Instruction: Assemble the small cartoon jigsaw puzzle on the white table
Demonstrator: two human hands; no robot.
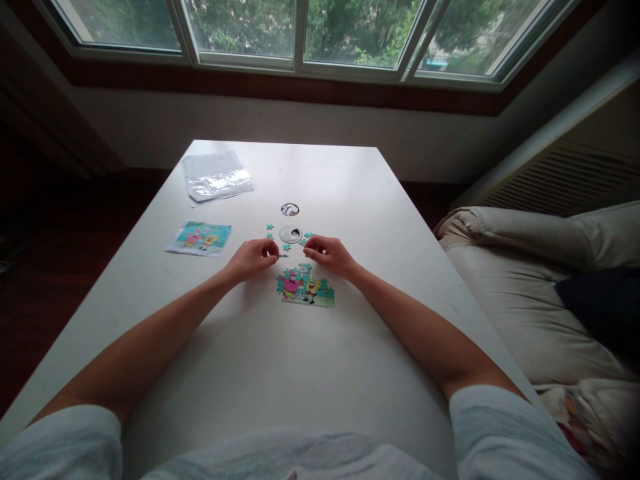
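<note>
A small, partly assembled cartoon jigsaw puzzle [306,287] lies on the white table [260,373] in front of me. My left hand [253,259] rests just left of its top edge, fingers curled in a pinch near a loose piece [283,255]; what it holds is too small to make out. My right hand [330,256] sits just right of the puzzle's top, fingers pinched on a teal puzzle piece [305,241]. Several loose teal pieces [270,227] lie beyond the hands beside a round clear lid [291,233].
A printed reference picture [201,238] lies to the left, a clear plastic bag [216,176] farther back left, and a small round container [289,209] behind the lid. A cream sofa [530,287] stands at the table's right. Windows run along the far wall.
</note>
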